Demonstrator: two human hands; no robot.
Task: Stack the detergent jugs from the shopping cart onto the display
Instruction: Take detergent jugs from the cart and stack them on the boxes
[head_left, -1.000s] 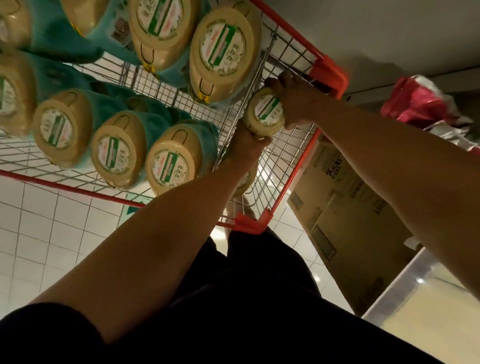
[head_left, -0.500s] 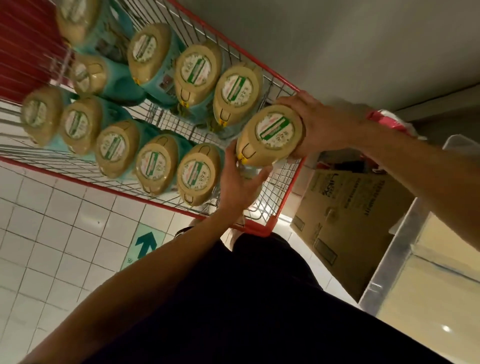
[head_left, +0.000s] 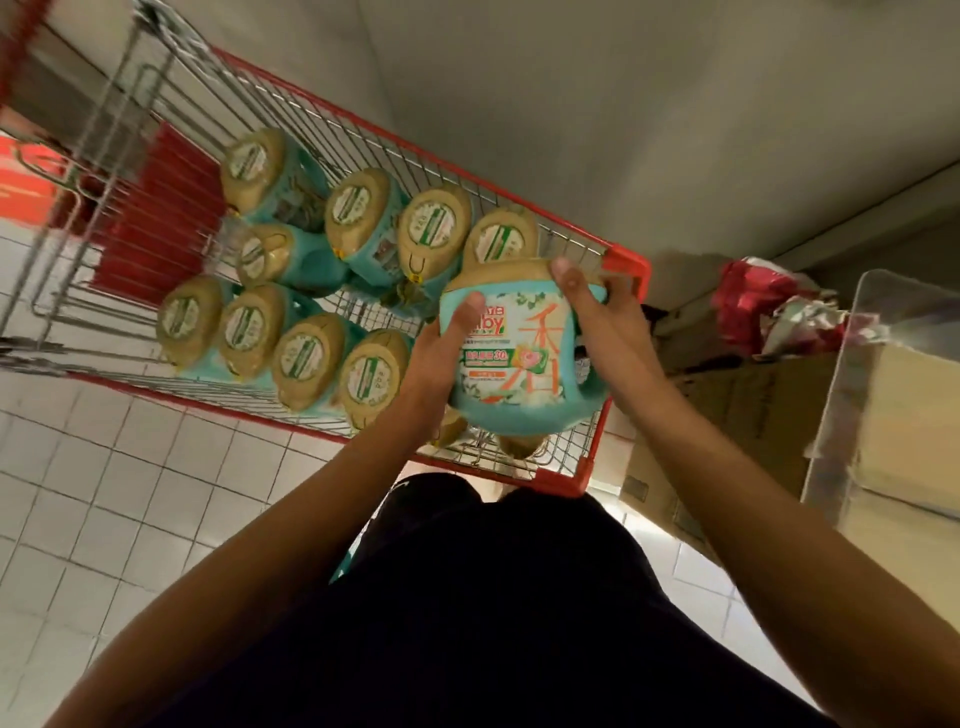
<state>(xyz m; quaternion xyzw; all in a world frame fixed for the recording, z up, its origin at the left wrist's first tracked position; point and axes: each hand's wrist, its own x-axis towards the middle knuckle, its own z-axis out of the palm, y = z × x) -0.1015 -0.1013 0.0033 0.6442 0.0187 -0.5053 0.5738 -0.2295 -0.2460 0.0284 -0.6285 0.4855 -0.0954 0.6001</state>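
I hold one teal detergent jug (head_left: 519, 358) with a tan cap above the near right corner of the red wire shopping cart (head_left: 626, 265). Its front label faces me. My left hand (head_left: 441, 358) grips the jug's left side, thumb on the label. My right hand (head_left: 608, 322) grips its right side by the handle, thumb near the cap. Several more teal jugs (head_left: 306, 364) with tan caps stand upright in the cart, to the left of the held one. The display (head_left: 893, 415), a pale surface behind a clear panel, is at the right.
A brown cardboard box (head_left: 727, 415) stands on the floor between the cart and the display, with crumpled red and silver wrapping (head_left: 763, 301) behind it. White floor tiles (head_left: 104, 493) lie at the left. A grey wall (head_left: 571, 104) runs behind the cart.
The jug has been lifted out of the cart and tilted so its label faces me. Both hands now grip its sides. My view has pulled back from the cart.
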